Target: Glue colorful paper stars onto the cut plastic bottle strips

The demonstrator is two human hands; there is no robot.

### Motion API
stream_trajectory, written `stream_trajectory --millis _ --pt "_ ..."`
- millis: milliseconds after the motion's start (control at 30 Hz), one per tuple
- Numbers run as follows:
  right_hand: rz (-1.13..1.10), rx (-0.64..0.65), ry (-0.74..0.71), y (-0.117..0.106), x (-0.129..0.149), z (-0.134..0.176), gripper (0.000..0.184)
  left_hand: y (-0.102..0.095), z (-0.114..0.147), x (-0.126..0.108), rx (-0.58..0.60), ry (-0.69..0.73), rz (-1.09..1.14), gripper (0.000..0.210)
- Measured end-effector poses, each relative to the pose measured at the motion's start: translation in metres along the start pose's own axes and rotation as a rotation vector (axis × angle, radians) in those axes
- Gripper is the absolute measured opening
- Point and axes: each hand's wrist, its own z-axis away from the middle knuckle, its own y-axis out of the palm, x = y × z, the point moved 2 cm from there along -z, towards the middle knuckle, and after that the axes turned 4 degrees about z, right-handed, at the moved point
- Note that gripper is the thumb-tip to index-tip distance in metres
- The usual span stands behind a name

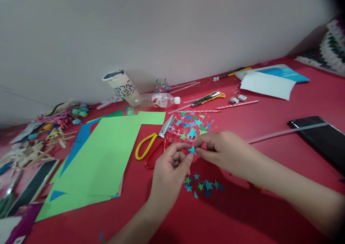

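Between the fingertips of my left hand (172, 165) and my right hand (218, 147), a small blue paper star (192, 150) is pinched, one hand at either side. Just beyond it lies a clear plastic piece (175, 130) strewn with paper stars in blue, green and purple. A larger teal star (192, 133) rests there close to my fingers. Nearer to me, a loose pile of blue and green paper stars (206, 185) sits on the red table. Left of my left hand are scissors (151, 145) with one yellow and one red handle, blades apart.
Green paper sheets (99, 157) cover the left side, beside pom-poms and wooden sticks (35, 152). Behind are a plastic bottle (161, 100), a tilted paper cup (122, 87) and a yellow utility knife (208, 99). A black phone (320, 139) lies at right under a translucent strip.
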Motion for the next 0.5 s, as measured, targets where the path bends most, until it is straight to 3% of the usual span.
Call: stream_trajectory --millis 333,500 --pt "0.083 -0.193 0.022 -0.029 -0.002 0.011 0.02 -0.009 0.005 0.001 -0.06 0.112 -0.048 0.023" --pt "0.096 -0.189 0.045 -0.032 -0.007 0.012 0.02 -0.01 0.007 0.006 -0.049 0.178 -0.122 0.017"
